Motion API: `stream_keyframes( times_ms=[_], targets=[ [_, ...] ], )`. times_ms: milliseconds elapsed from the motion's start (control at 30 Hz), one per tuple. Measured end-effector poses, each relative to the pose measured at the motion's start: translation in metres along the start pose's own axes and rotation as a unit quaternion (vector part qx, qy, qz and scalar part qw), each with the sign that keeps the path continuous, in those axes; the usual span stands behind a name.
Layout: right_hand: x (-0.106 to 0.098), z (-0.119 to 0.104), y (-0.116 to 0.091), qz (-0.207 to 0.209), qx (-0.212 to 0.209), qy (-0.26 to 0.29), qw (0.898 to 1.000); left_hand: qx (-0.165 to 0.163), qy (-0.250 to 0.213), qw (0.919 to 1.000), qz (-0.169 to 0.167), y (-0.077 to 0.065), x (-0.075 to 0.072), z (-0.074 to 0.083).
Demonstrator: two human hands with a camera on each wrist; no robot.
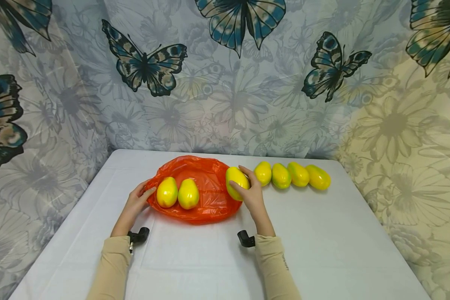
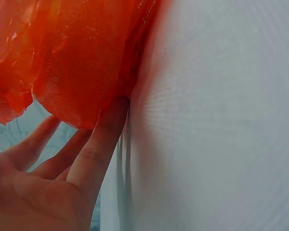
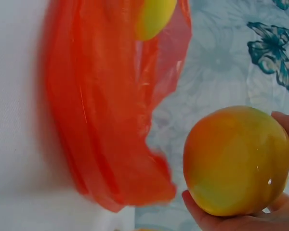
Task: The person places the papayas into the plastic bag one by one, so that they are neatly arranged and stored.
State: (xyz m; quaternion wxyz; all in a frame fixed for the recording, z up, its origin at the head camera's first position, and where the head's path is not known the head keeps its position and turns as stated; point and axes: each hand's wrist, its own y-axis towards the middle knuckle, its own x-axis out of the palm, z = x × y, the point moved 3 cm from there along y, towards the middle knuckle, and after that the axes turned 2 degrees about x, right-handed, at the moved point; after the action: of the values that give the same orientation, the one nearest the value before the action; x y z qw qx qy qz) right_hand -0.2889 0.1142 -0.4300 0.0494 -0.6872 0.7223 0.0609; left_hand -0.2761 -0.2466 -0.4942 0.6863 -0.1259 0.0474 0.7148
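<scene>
A red plastic bag (image 1: 210, 200) lies spread open on the table, with two yellow-green mangoes (image 1: 188, 194) side by side in its left part. My left hand (image 1: 136, 204) holds the bag's left edge, the fingers meeting the film low by the tabletop; some fingertips are hidden behind it in the left wrist view. Above the bag's right edge, my right hand (image 1: 252, 196) grips another mango (image 3: 238, 161) between thumb and fingers. In the right wrist view this mango is apart from the bag's raised rim (image 3: 159, 178).
Several more mangoes (image 1: 299, 174) stand in a row at the back right, just beyond my right hand. A white cloth covers the table (image 1: 195, 266). Behind it hangs a butterfly-patterned curtain (image 1: 240, 112). Each wrist wears a black camera mount (image 1: 245, 238).
</scene>
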Motion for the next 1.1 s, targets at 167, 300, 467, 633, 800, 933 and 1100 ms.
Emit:
stream_keyframes(
  times_ms=[167, 300, 467, 633, 800, 933, 1100],
  targets=[
    [0.011, -0.003, -0.001, -0.013, -0.008, -0.005, 1.000, -0.005, -0.002, 1.0000, 0.001, 0.000, 0.000, 0.001],
    [0.020, -0.002, 0.000, -0.017, -0.016, -0.014, 1.000, -0.010, -0.002, 0.9999, 0.001, 0.000, 0.001, 0.001],
    [0.032, 0.000, 0.000, -0.025, -0.022, -0.016, 0.999, -0.015, 0.004, 0.9999, 0.001, 0.001, 0.001, 0.002],
    [0.044, 0.003, -0.002, -0.031, -0.014, -0.016, 0.999, -0.020, 0.002, 0.9998, -0.001, 0.002, 0.000, 0.001],
    [0.055, 0.006, -0.002, -0.038, -0.003, -0.021, 0.999, -0.024, 0.003, 0.9997, -0.003, 0.004, 0.000, 0.000],
    [0.061, 0.008, -0.002, -0.044, -0.008, -0.023, 0.999, -0.020, 0.002, 0.9998, 0.000, 0.003, 0.000, 0.000],
    [0.068, 0.011, -0.002, -0.046, -0.012, -0.029, 0.998, -0.006, 0.008, 0.9999, 0.005, 0.001, 0.000, 0.001]
  ],
)
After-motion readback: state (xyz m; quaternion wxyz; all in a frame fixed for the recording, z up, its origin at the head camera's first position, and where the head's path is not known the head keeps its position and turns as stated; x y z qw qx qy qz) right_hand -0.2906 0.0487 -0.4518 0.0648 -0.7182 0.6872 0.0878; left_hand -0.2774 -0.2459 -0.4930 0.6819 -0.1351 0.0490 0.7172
